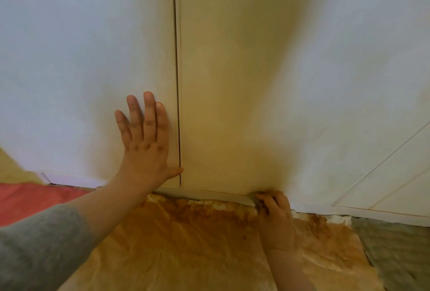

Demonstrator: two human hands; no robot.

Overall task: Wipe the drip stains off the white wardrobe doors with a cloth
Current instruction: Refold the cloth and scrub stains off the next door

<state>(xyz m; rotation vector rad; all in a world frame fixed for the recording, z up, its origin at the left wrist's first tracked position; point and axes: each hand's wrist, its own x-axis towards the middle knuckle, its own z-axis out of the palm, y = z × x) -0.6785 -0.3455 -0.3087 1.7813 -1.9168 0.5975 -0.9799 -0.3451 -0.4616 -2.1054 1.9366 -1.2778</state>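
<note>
Two white wardrobe doors fill the view, the left door and the right door, split by a thin vertical gap. My left hand presses flat on the left door near its lower right corner, fingers straight and pointing up, thumb reaching the gap. My right hand is at the bottom edge of the right door, fingers curled round a small greyish cloth held against the base strip. Most of the cloth is hidden by the fingers. No drip stains show clearly on the blurred doors.
A crumpled brown-stained sheet covers the floor under the doors. A red mat lies at the left and grey carpet at the right. Another white panel stands at the far right.
</note>
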